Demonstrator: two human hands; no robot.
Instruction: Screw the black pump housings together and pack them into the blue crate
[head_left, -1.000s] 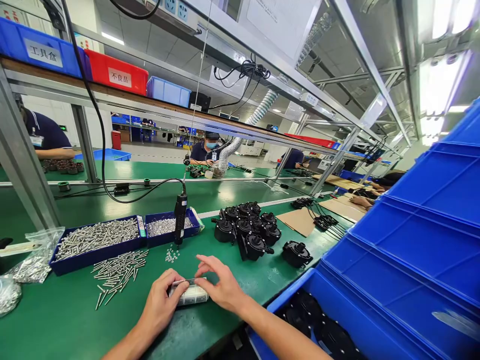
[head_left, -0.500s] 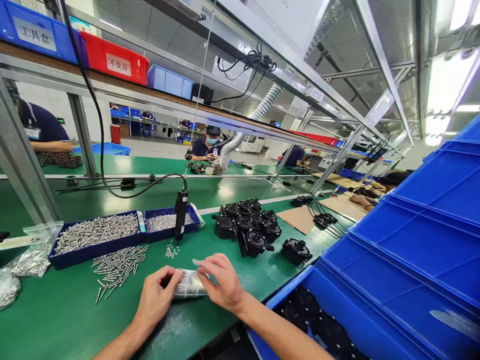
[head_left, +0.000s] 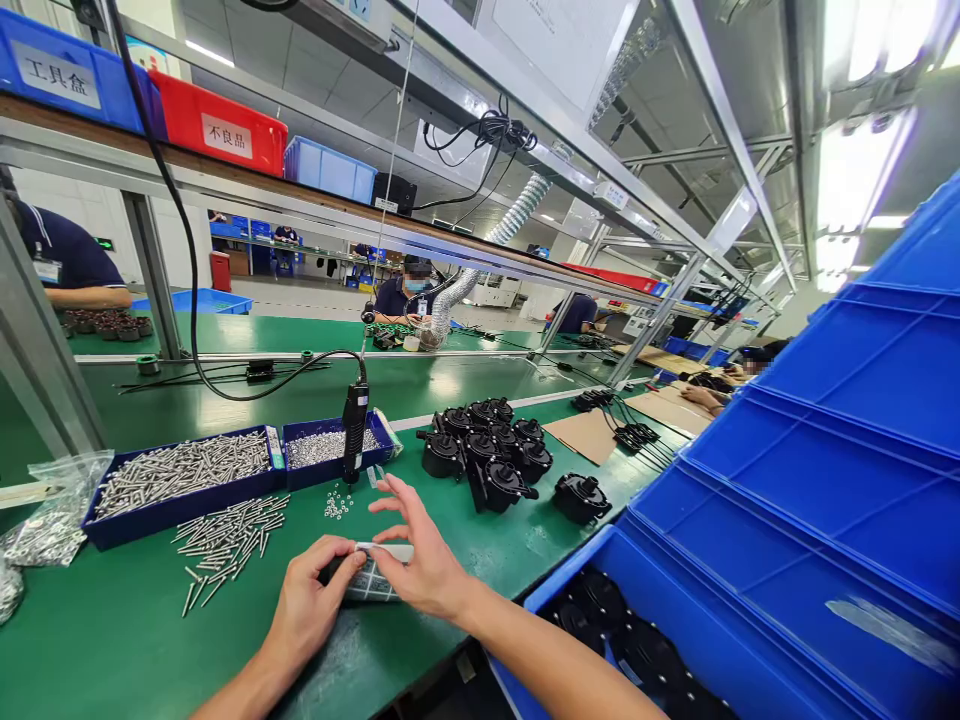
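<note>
Between my hands, just above the green bench, is a flat packet or sheet with a pale grid pattern [head_left: 373,584]. Thumb and fingers of my left hand [head_left: 311,597] pinch its left end. My right hand [head_left: 421,562] is over the other end, its fingers spread and its thumb close to the top edge. A small translucent piece [head_left: 375,476] shows at the right fingertips; whether it sticks to them I cannot tell. Behind the hands, an electric screwdriver [head_left: 355,430] hangs upright above loose nuts [head_left: 338,503]. Long screws [head_left: 232,540] lie scattered to the left.
Blue trays of screws [head_left: 184,478] and nuts [head_left: 330,447] stand behind. Several black round housings [head_left: 501,482] sit right of centre, one more [head_left: 581,497] apart. A blue crate [head_left: 611,540] with similar parts flanks my right arm. Co-workers sit across the bench.
My right hand's fingers have opened and lifted from the packet, with the small translucent piece now farther up. My left hand keeps its pinch. The view has shifted slightly.
</note>
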